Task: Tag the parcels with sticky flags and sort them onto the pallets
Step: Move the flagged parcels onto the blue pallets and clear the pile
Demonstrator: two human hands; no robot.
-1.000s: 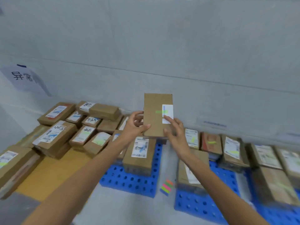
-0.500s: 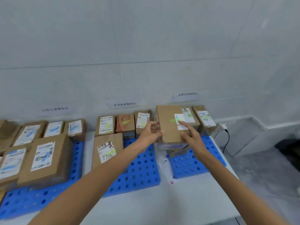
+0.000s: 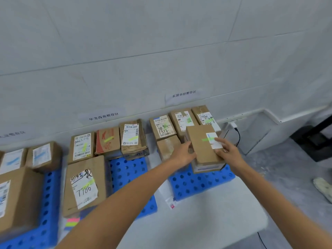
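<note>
Head camera is showing three blue pallets lying on a white table (image 3: pixel 197 221). Over the right pallet (image 3: pixel 201 184), one brown parcel (image 3: pixel 199 144) bearing one green flag (image 3: pixel 205 140) is being held. The left hand (image 3: pixel 183 155) is gripping its left edge, while the right hand (image 3: pixel 229 152) is laying straight fingers on its white label (image 3: pixel 212 136). One lower box (image 3: pixel 206 167) is sitting beneath it, three back parcels (image 3: pixel 182 121) are standing behind it, and one plain box (image 3: pixel 168 146) is half hiding behind the left hand. Left of the right pallet, four parcels are occupying the middle pallet (image 3: pixel 129 169), and one flag pad (image 3: pixel 72 221) is lying further left.
</note>
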